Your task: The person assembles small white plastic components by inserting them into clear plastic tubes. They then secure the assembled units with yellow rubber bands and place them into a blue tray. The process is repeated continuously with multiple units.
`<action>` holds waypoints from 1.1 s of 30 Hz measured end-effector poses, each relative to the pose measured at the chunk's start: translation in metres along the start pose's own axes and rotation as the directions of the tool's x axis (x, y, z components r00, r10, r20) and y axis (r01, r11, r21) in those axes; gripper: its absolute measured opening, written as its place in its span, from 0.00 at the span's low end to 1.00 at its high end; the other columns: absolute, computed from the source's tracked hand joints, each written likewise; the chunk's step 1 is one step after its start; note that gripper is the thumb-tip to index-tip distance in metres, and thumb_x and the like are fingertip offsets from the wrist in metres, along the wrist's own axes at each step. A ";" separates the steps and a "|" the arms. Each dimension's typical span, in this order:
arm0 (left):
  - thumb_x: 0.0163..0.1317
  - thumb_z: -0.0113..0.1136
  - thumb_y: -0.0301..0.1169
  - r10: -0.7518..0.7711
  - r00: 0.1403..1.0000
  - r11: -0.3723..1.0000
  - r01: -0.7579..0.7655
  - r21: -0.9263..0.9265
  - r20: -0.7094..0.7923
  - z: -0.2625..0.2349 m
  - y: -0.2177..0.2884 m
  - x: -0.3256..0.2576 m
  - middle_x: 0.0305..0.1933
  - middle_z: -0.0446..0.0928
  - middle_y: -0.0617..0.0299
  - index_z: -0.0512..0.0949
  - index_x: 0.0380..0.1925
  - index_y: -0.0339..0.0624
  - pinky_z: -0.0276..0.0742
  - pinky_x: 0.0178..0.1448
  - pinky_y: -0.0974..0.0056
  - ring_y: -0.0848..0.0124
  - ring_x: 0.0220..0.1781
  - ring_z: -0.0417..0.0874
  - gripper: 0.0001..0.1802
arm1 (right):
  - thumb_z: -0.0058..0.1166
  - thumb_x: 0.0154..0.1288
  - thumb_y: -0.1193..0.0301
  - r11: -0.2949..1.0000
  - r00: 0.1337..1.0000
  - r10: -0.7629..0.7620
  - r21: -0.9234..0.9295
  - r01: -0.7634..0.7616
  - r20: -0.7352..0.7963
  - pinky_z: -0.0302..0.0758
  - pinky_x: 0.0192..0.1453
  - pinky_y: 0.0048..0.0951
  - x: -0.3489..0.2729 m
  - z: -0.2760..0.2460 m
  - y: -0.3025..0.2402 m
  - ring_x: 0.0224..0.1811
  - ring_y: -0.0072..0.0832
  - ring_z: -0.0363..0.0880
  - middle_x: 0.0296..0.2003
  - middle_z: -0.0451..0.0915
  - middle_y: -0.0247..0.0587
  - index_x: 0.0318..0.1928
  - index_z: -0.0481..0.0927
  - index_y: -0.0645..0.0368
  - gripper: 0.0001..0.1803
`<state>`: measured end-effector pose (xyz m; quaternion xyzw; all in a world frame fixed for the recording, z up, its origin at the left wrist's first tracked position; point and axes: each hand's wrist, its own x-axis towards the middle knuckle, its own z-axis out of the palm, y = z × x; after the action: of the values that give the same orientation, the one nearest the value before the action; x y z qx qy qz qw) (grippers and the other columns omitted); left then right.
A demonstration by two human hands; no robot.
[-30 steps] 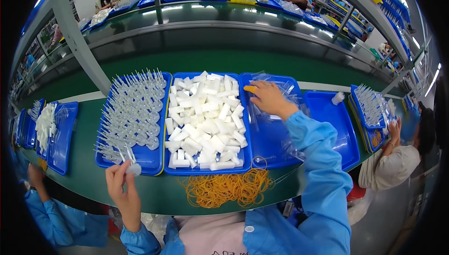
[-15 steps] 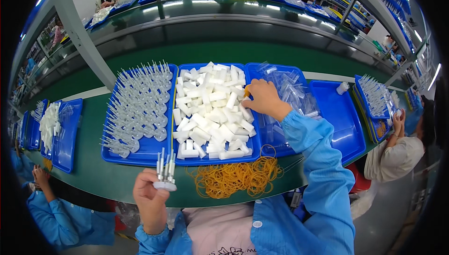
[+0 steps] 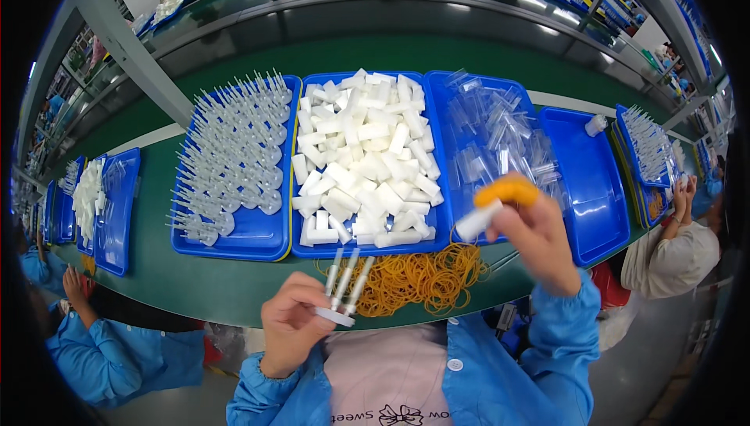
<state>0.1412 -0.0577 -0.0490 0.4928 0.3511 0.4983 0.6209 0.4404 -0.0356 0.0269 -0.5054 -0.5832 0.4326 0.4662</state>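
Observation:
My left hand point(image 3: 295, 324) pinches a white round base with upright pins point(image 3: 344, 289), above the table's near edge. Three pins show, each with a thin tip. My right hand point(image 3: 539, 238), slightly blurred, holds a white foam piece point(image 3: 478, 221) between thumb and fingers. An orange finger cover point(image 3: 508, 190) is on a finger of that hand. Beyond the hands, a blue tray point(image 3: 303, 251) is heaped with white foam pieces point(image 3: 363, 153). Left of it are several similar pinned parts point(image 3: 234, 153) in a blue tray. Below the foam tray lies a pile of orange rubber bands point(image 3: 422, 281).
Transparent plastic pieces point(image 3: 500, 129) fill a blue tray behind my right hand. Right of it, another blue tray point(image 3: 586, 184) holds a small whitish part point(image 3: 596, 125). Co-workers sit at both sides, one in a blue sleeve point(image 3: 133, 356). A grey metal post point(image 3: 129, 51) stands at the left.
My right hand has moved from the right edge of the foam tray towards me and right, now with a foam piece in it. My left hand has shifted right with the pinned base, which has tilted.

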 end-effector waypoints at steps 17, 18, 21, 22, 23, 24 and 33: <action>0.55 0.62 0.19 -0.233 0.905 0.968 0.253 -0.008 0.356 0.044 0.004 0.020 0.42 0.68 0.58 0.76 0.37 0.35 0.70 0.45 0.70 0.73 0.43 0.73 0.09 | 0.56 0.63 0.72 0.767 0.963 0.257 0.624 -0.149 -0.086 0.70 0.51 0.25 -0.041 0.041 0.061 0.43 0.22 0.74 0.39 0.76 0.37 0.47 0.73 0.62 0.14; 0.55 0.62 0.19 -0.249 0.904 0.963 0.270 -0.012 0.348 0.044 0.005 0.020 0.42 0.68 0.58 0.77 0.37 0.35 0.70 0.45 0.70 0.73 0.43 0.73 0.09 | 0.56 0.62 0.73 0.784 0.968 0.243 0.600 -0.161 -0.058 0.70 0.51 0.25 -0.041 0.041 0.060 0.43 0.22 0.74 0.39 0.76 0.36 0.45 0.73 0.62 0.13; 0.53 0.63 0.18 -0.126 0.892 0.978 0.037 0.207 0.435 0.034 0.005 0.024 0.41 0.72 0.57 0.79 0.37 0.35 0.76 0.46 0.69 0.71 0.42 0.78 0.10 | 0.57 0.61 0.74 0.847 0.983 0.178 0.515 -0.131 -0.041 0.69 0.50 0.24 -0.042 0.038 0.060 0.43 0.22 0.73 0.38 0.75 0.36 0.41 0.75 0.63 0.09; 0.51 0.65 0.19 -0.093 0.897 0.969 -0.018 0.245 0.432 0.033 0.005 0.025 0.39 0.74 0.57 0.80 0.36 0.35 0.75 0.45 0.69 0.71 0.41 0.78 0.11 | 0.58 0.60 0.75 0.869 0.987 0.152 0.482 -0.113 -0.044 0.69 0.49 0.24 -0.042 0.037 0.062 0.42 0.21 0.73 0.38 0.75 0.36 0.39 0.76 0.63 0.08; 0.49 0.66 0.20 -0.060 0.900 0.957 -0.072 0.282 0.431 0.032 0.005 0.025 0.38 0.75 0.57 0.81 0.35 0.36 0.75 0.44 0.69 0.71 0.40 0.78 0.11 | 0.58 0.60 0.75 0.865 0.990 0.141 0.490 -0.110 -0.027 0.68 0.49 0.23 -0.043 0.035 0.064 0.42 0.21 0.72 0.38 0.75 0.36 0.38 0.76 0.63 0.08; 0.48 0.68 0.21 -0.026 0.902 0.940 -0.125 0.319 0.430 0.032 0.005 0.025 0.37 0.76 0.57 0.82 0.34 0.37 0.74 0.42 0.69 0.70 0.39 0.79 0.11 | 0.58 0.59 0.76 0.860 0.992 0.130 0.498 -0.108 -0.010 0.68 0.48 0.23 -0.044 0.033 0.065 0.41 0.21 0.72 0.38 0.75 0.36 0.38 0.76 0.63 0.07; 0.45 0.71 0.23 -0.043 0.925 0.976 -0.042 0.215 0.379 0.032 -0.008 0.024 0.35 0.79 0.57 0.82 0.32 0.39 0.74 0.41 0.66 0.66 0.37 0.80 0.12 | 0.63 0.53 0.77 0.916 0.988 0.028 0.391 -0.087 0.155 0.68 0.46 0.26 -0.047 0.047 0.057 0.39 0.26 0.72 0.37 0.76 0.39 0.34 0.78 0.62 0.08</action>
<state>0.1795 -0.0434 -0.0470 0.6456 0.2767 0.3511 0.6192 0.4078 -0.0778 -0.0424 -0.3845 -0.5010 0.5909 0.5019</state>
